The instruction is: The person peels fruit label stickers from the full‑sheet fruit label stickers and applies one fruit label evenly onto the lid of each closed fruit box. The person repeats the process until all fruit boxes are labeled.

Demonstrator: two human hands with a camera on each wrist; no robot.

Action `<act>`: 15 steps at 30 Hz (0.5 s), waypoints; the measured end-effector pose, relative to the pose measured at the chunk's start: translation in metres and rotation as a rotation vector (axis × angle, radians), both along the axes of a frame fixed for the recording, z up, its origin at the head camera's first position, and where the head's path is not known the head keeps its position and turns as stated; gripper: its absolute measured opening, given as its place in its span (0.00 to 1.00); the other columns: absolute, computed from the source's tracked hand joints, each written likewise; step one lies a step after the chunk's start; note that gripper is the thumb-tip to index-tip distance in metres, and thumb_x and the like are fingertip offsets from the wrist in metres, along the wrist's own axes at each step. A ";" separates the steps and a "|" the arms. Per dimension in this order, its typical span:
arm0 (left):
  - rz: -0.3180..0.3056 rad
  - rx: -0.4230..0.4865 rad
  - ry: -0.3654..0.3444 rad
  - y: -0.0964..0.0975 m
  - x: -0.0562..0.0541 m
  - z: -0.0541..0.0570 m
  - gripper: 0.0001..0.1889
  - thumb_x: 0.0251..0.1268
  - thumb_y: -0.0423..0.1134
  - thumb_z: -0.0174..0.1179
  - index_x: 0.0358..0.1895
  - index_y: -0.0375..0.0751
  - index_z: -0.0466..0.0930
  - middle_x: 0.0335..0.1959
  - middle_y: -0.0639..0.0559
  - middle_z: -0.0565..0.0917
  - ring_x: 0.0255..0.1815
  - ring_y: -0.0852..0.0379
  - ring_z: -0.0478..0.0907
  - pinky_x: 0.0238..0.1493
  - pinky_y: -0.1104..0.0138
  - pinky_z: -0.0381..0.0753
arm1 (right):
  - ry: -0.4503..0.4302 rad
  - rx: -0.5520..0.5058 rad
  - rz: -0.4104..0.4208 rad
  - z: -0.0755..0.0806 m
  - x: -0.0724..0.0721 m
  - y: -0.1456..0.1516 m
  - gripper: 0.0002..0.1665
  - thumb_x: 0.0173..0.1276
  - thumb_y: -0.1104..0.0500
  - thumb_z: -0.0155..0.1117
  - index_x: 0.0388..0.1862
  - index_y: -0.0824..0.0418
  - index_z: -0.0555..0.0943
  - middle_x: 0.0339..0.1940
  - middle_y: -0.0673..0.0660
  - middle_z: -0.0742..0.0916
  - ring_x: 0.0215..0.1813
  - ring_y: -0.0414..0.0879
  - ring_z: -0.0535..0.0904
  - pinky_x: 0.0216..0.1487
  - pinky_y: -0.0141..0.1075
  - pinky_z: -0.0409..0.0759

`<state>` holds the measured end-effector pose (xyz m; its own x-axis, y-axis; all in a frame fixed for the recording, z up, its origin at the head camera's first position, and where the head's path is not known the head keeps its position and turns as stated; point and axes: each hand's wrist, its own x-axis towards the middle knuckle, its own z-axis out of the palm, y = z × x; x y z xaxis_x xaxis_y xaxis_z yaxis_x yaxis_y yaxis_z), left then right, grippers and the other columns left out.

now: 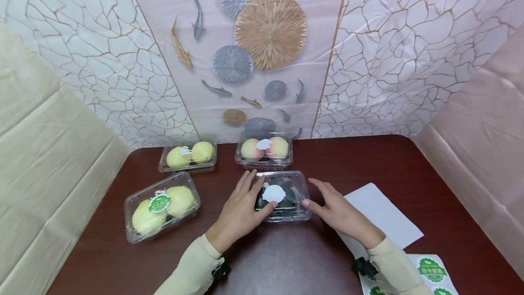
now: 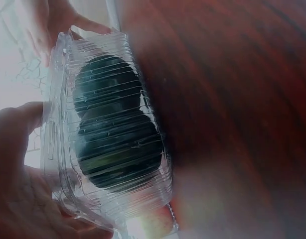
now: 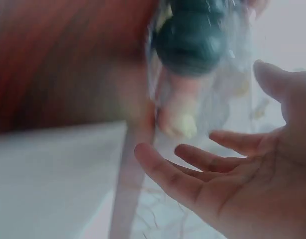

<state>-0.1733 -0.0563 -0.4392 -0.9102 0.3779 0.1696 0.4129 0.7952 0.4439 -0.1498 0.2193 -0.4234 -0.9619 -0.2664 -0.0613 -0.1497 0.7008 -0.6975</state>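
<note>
A clear plastic clamshell box (image 1: 300, 190) lies in front of me, its lid down, with a white round label (image 1: 274, 193) on top. Two dark green round fruits (image 2: 118, 144) show through its ribbed side in the left wrist view. My left hand (image 1: 239, 213) holds the box's left end, fingers along the far left corner and thumb over the lid near the front. Just off the right end, my right hand (image 1: 341, 215) has its fingers spread and relaxed. The right wrist view shows that palm (image 3: 252, 189) with nothing in it.
At the left is a box of yellow fruits (image 1: 163, 208) with a green label. Another yellow-fruit box (image 1: 188, 156) and a peach-like fruit box (image 1: 264, 149) stand at the back. White paper (image 1: 385, 213) and a sheet of green round stickers (image 1: 431, 270) lie at the right.
</note>
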 end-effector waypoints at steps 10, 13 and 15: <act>-0.029 -0.012 -0.026 0.001 -0.004 -0.005 0.41 0.76 0.63 0.60 0.80 0.39 0.66 0.84 0.35 0.58 0.87 0.38 0.48 0.76 0.44 0.68 | 0.099 0.231 -0.082 0.010 0.039 0.082 0.30 0.76 0.47 0.69 0.64 0.68 0.80 0.60 0.67 0.85 0.54 0.62 0.85 0.50 0.56 0.84; -0.033 -0.016 -0.034 0.002 -0.005 -0.005 0.42 0.76 0.63 0.59 0.81 0.39 0.65 0.84 0.36 0.57 0.87 0.39 0.46 0.77 0.44 0.66 | -0.022 0.346 -0.144 0.005 0.055 0.114 0.37 0.73 0.41 0.71 0.62 0.72 0.79 0.56 0.69 0.84 0.53 0.62 0.83 0.50 0.60 0.82; -0.036 -0.017 -0.038 0.003 -0.006 -0.003 0.42 0.76 0.64 0.59 0.81 0.39 0.65 0.85 0.36 0.56 0.87 0.39 0.46 0.78 0.45 0.65 | -0.147 0.418 -0.187 -0.001 0.066 0.135 0.47 0.69 0.36 0.72 0.62 0.77 0.76 0.53 0.73 0.82 0.52 0.65 0.81 0.50 0.63 0.81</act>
<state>-0.1788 -0.0537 -0.4427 -0.9015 0.4131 0.1289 0.4247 0.7875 0.4466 -0.0834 0.3540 -0.4239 -0.9641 -0.0133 -0.2652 0.0847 0.9312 -0.3545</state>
